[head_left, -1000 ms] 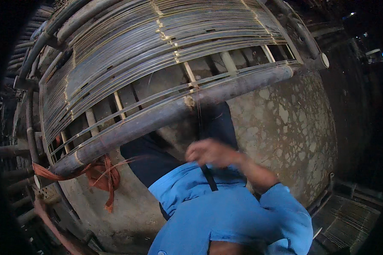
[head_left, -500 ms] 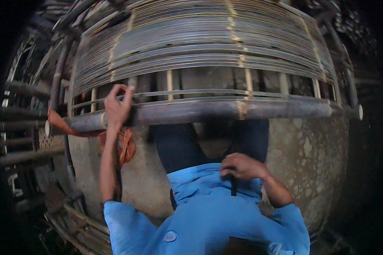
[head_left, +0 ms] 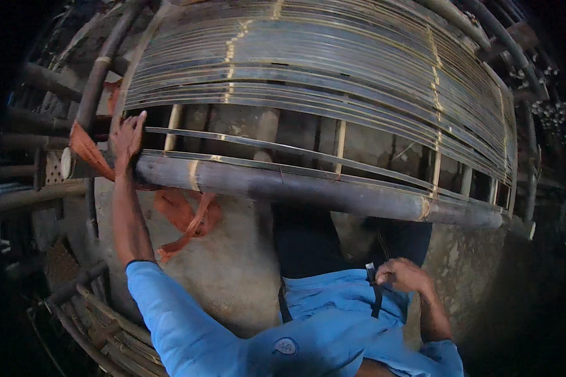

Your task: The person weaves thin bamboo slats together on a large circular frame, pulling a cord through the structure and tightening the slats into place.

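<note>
My left hand [head_left: 129,135] lies over the left side bar of a bamboo frame, fingers stretched out. It touches the left end of a thin bamboo slat [head_left: 283,146], which runs rightward across the gap. My right hand [head_left: 405,276] is by my waist over the blue shirt, fingers curled. What they hold, if anything, is hidden. A black strap [head_left: 376,301] with a pale tip hangs beside those fingers. Many narrow slats [head_left: 333,75] lie in rows across the frame, bound by pale lashings [head_left: 230,63]. A thick round bamboo pole [head_left: 295,188] forms its near edge.
An orange cloth strip [head_left: 185,217] is tied at the pole's left end and hangs down. Bamboo poles [head_left: 100,69] stand at the left, with a low bamboo rack [head_left: 107,327] at lower left. Stained concrete floor [head_left: 226,276] shows below the frame.
The view has turned leftward. My left hand has moved left to the side bar, and its fingers have straightened. My right hand stays near my waist, now to the right of the black strap.
</note>
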The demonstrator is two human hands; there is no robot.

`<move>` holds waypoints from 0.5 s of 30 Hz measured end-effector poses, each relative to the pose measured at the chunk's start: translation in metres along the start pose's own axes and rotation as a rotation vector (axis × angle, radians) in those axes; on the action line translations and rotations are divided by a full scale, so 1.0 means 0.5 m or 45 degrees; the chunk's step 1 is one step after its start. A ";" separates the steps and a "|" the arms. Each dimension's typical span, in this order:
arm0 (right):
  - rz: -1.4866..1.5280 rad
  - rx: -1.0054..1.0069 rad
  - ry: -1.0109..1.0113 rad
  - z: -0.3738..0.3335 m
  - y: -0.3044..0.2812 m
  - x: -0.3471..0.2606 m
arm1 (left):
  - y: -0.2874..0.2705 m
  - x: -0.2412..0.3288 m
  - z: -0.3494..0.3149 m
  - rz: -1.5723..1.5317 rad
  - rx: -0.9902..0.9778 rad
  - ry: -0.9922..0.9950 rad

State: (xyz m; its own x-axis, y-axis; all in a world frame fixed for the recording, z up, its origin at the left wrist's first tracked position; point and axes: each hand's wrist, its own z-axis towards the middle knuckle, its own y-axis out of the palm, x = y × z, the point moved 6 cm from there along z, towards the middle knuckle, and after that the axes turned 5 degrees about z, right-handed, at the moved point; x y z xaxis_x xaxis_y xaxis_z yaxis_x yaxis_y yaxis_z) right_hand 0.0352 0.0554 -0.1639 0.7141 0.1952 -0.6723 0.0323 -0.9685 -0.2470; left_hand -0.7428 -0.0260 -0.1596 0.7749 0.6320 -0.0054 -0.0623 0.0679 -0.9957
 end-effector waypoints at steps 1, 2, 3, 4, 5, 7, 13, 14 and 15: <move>0.021 0.034 0.087 -0.007 -0.005 0.006 | 0.011 0.088 0.001 0.163 -0.070 -0.126; 0.023 0.016 0.102 0.000 -0.008 -0.005 | 0.000 0.067 -0.010 0.277 -0.116 -0.078; -0.020 0.002 0.113 0.008 -0.012 -0.014 | -0.006 0.040 -0.023 0.339 -0.145 -0.035; -0.062 0.003 0.137 0.010 -0.021 -0.019 | 0.003 0.032 -0.034 0.359 -0.163 0.003; -0.027 0.081 0.015 0.006 -0.031 -0.037 | 0.008 0.031 -0.038 0.383 -0.173 0.047; -0.036 0.049 -0.024 0.005 -0.014 -0.016 | 0.008 0.018 -0.040 0.161 -0.151 -0.034; -0.033 0.280 -0.352 0.005 0.013 -0.091 | -0.064 0.201 -0.110 0.221 0.214 0.050; 0.048 0.324 -0.525 0.020 0.030 -0.123 | -0.081 0.228 -0.166 0.203 0.543 0.110; 0.062 0.179 -0.669 0.042 0.046 -0.159 | -0.115 0.372 -0.234 0.178 0.761 0.374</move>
State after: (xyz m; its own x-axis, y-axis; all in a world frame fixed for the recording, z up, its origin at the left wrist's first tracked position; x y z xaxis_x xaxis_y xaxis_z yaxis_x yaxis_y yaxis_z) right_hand -0.0356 0.0207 -0.1307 0.2655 0.2367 -0.9346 -0.1114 -0.9554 -0.2736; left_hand -0.5217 -0.0026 -0.1141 0.8675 0.4360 -0.2393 -0.4460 0.4689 -0.7624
